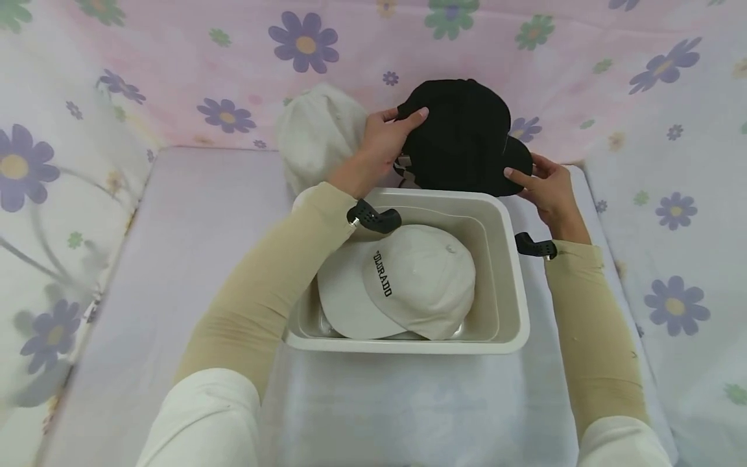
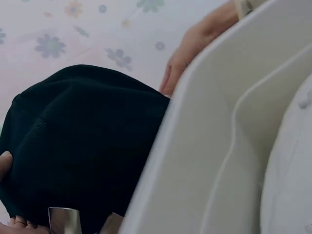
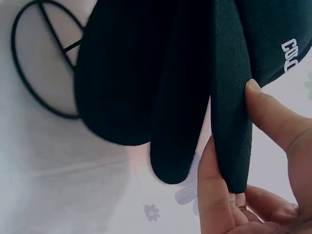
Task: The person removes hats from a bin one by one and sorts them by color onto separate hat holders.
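Observation:
A black baseball cap [image 1: 461, 139] is held up behind the bin by both hands. My left hand [image 1: 380, 144] pinches the crown at the rear edge, thumb on the near face, beside the strap's metal buckle [image 2: 64, 222]. On the other side my right hand [image 1: 550, 193] pinches the brim [image 3: 231, 126] between thumb and fingers. White letters [image 3: 289, 56] show on the front of this cap in the right wrist view. A white cap [image 1: 426, 272] with dark lettering lies in the bin, its brim toward the left.
The pale plastic bin [image 1: 516, 311] stands on the cloth-covered table [image 1: 192, 214]. Another white cap [image 1: 321, 130] is at the back, left of the black one. In the right wrist view, further black cloth pieces [image 3: 117, 92] and a black wire ring [image 3: 14, 51] appear. Flowered cloth [image 1: 350, 32] surrounds the table.

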The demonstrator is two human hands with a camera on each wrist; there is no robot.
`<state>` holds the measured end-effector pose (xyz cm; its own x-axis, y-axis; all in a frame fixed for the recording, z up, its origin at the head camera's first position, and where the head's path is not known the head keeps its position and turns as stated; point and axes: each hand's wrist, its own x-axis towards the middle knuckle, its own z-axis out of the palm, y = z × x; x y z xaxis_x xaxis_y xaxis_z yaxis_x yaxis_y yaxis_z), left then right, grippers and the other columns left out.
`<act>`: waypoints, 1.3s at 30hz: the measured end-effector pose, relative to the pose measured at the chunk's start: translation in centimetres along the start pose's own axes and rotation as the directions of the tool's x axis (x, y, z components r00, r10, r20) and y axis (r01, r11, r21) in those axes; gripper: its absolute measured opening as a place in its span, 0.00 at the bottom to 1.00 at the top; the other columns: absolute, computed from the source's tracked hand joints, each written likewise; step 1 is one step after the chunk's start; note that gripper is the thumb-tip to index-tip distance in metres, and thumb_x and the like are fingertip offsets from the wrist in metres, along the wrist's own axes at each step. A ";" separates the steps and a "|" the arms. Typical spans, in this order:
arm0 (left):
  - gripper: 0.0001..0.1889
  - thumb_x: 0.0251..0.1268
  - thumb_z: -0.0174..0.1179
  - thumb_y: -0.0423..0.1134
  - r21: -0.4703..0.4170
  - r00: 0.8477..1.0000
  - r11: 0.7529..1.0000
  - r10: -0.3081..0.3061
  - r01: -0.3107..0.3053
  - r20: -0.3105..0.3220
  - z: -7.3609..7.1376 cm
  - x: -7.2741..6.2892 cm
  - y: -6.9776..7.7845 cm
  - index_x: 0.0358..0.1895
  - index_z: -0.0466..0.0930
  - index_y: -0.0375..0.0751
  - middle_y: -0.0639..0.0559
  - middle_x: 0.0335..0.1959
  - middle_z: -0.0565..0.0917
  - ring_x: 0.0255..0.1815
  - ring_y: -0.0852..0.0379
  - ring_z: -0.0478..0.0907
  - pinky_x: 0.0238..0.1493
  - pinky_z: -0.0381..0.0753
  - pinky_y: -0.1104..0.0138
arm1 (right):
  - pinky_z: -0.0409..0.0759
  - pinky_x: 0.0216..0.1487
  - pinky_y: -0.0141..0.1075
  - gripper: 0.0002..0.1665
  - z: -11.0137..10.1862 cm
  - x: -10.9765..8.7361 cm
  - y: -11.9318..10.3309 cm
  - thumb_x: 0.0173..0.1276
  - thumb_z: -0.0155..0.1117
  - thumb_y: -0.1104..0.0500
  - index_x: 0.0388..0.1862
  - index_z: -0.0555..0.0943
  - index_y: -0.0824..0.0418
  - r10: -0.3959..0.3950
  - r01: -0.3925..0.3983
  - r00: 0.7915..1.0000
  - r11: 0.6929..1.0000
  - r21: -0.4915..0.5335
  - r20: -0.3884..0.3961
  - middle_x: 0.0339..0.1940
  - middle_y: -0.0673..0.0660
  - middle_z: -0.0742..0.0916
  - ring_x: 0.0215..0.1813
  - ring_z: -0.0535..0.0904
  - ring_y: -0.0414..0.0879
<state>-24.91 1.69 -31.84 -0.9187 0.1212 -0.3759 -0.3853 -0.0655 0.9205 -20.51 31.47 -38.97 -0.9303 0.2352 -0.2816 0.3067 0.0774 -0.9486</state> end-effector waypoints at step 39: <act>0.40 0.69 0.62 0.61 0.254 0.998 0.965 -0.064 0.058 0.016 -0.4 -0.5 -1.4 0.75 0.60 0.43 0.52 0.77 0.64 0.75 0.58 0.63 0.74 0.65 0.68 | 0.81 0.44 0.24 0.52 0.8 -0.4 2.4 0.67 0.73 0.51 0.84 0.56 0.51 0.149 -0.148 0.984 0.989 -0.015 0.098 0.52 0.48 0.79 0.46 0.82 0.35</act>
<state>-23.93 1.28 -32.95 -0.8906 0.1406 -0.4325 -0.4033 0.1953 0.8940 -19.56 30.83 -41.22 -0.8895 0.1481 -0.4323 0.4440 0.0563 -0.8943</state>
